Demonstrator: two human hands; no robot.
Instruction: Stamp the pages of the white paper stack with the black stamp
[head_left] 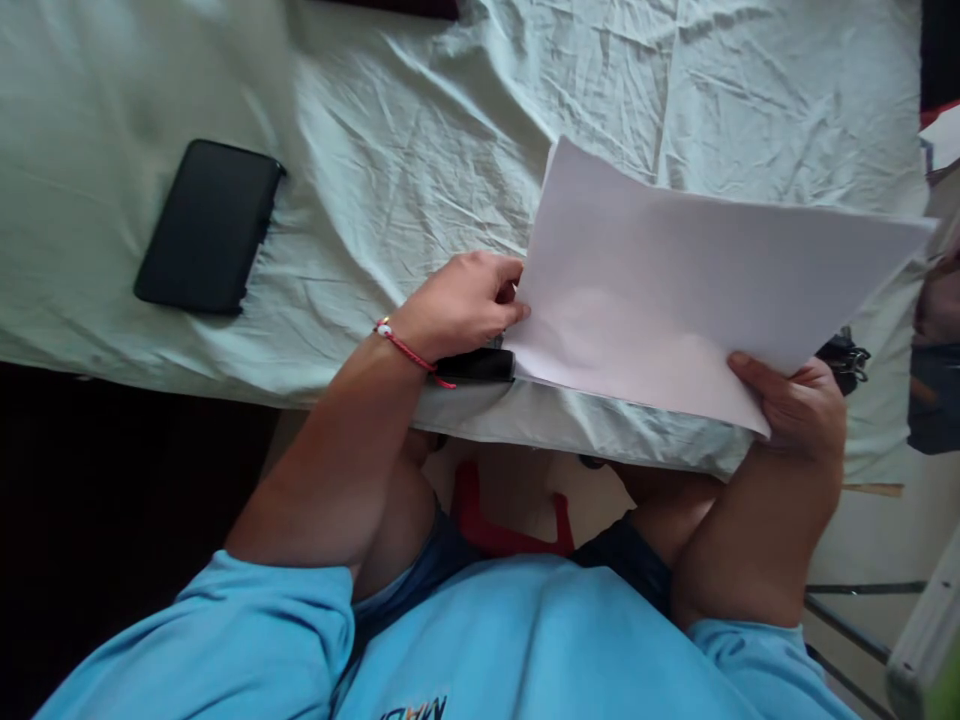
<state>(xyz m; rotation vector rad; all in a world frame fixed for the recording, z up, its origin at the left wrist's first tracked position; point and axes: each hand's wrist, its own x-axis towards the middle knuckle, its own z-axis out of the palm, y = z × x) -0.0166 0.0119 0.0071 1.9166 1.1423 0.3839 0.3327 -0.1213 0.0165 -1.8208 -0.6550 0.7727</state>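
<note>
Two hands on one white sheet of paper [675, 290], above the near edge of a bed spread with a pale green, creased bedsheet [420, 130]. No print, writing or logo readable on the upturned face of the paper; plain white throughout, smooth, slightly bowed, far corner pointing right.

Far left on the bedsheet: a black case [206, 228], flat, rounded at the corners, no brand or label to be made out, well apart from the paper. Next, left hand [461, 300], fingers [504, 290] curled and pinched on the sheet's left edge, a red string bracelet [409, 350] with a small white bead at the wrist. Just under that hand, a small black object [476, 366] flat at the bed's edge, kind not to be told. Then the paper itself, lifted off the bedsheet and tilted, spanning from one hand to the other. Right hand [802, 405] at the sheet's near right corner, thumb on top, other fingers hidden beneath, clamped on the paper.

Below, a light blue shirt [525, 640] with dark lettering at the bottom edge, upside down and cut off, roughly "MAD", remainder out of view. Between the knees, something red [502, 525] on the floor.
</note>
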